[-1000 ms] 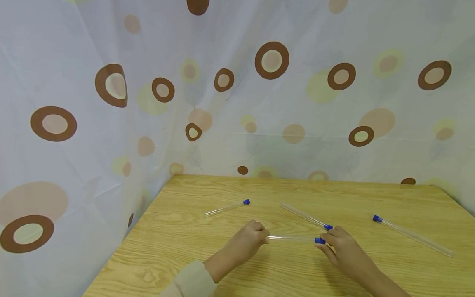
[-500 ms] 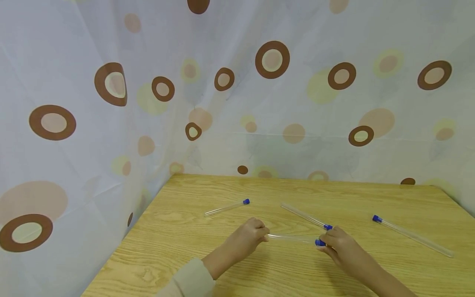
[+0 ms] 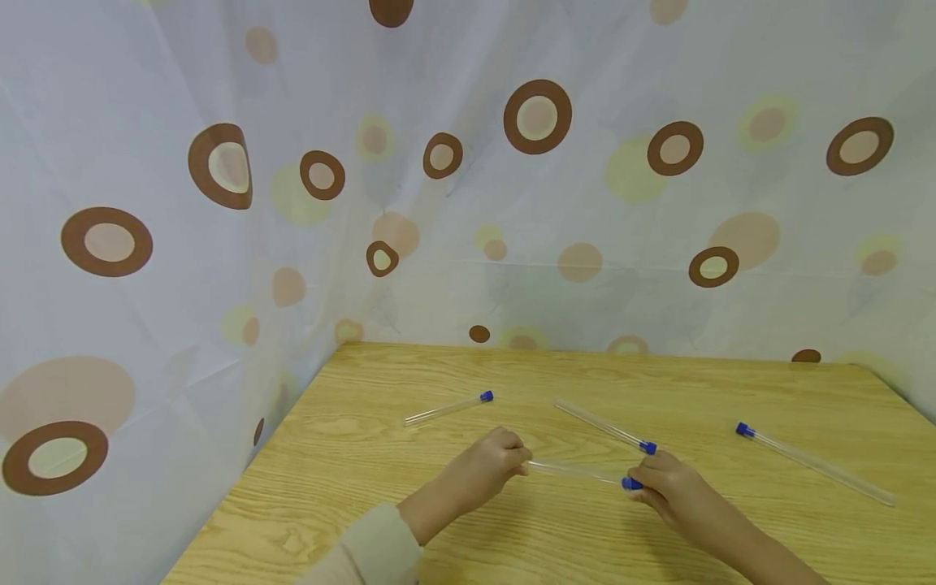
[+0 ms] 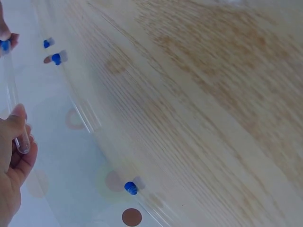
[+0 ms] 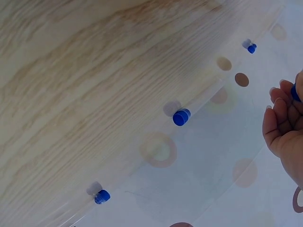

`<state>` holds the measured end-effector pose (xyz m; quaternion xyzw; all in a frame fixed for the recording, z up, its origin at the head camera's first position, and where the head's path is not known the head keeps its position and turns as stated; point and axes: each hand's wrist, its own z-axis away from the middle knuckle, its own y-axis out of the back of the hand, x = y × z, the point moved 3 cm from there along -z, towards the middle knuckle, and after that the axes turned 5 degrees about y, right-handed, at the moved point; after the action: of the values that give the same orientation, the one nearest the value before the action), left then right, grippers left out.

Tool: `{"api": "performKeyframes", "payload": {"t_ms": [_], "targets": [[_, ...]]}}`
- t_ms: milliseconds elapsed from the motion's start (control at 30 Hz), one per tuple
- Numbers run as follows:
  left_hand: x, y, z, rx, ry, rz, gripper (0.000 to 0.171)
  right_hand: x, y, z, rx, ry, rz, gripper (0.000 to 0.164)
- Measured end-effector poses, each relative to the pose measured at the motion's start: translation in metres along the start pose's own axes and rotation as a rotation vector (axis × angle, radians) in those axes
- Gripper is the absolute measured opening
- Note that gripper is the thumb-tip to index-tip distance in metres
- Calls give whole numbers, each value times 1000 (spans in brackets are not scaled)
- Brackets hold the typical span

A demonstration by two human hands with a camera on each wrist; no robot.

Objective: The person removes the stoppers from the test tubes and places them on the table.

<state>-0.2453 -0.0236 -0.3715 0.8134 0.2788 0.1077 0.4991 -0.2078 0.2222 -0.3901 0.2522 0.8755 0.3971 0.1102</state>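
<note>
Between both hands a clear test tube (image 3: 574, 470) with a blue cap (image 3: 632, 483) is held over the table, its capped end tilted slightly lower. My left hand (image 3: 483, 471) pinches the tube near its rounded bottom, which pokes out past the thumb in the left wrist view (image 4: 22, 145). At the other end, the thumb and fingers of my right hand (image 3: 680, 496) pinch the blue cap. Only the edge of that cap (image 5: 295, 92) shows in the right wrist view, the rest being cut off by the frame.
Three more blue-capped clear tubes lie on the wooden table (image 3: 351, 471): one at the back left (image 3: 446, 410), one just behind the right hand (image 3: 603, 425), one at the right (image 3: 819, 466). A dotted white curtain (image 3: 570, 203) hangs behind and at the left.
My right hand has dropped slightly with the cap, and my left hand has risen a little, so the tube has gone from nearly level to tilted. The other tubes have not moved.
</note>
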Motion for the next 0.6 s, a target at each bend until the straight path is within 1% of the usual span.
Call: {"api": "performKeyframes", "payload": {"t_ms": [200, 333, 467, 600], "targets": [[-1, 0, -1, -17, 1, 4, 15, 0, 0, 0, -20, 4, -36, 15], [-1, 0, -1, -22, -1, 3, 15, -1, 1, 1, -42, -10, -44, 13], [0, 0, -1, 2, -16, -11, 13, -1, 1, 2, -52, -17, -34, 13], [1, -1, -2, 35, -26, -11, 11, 0, 2, 3, -42, -40, 9, 14]]}}
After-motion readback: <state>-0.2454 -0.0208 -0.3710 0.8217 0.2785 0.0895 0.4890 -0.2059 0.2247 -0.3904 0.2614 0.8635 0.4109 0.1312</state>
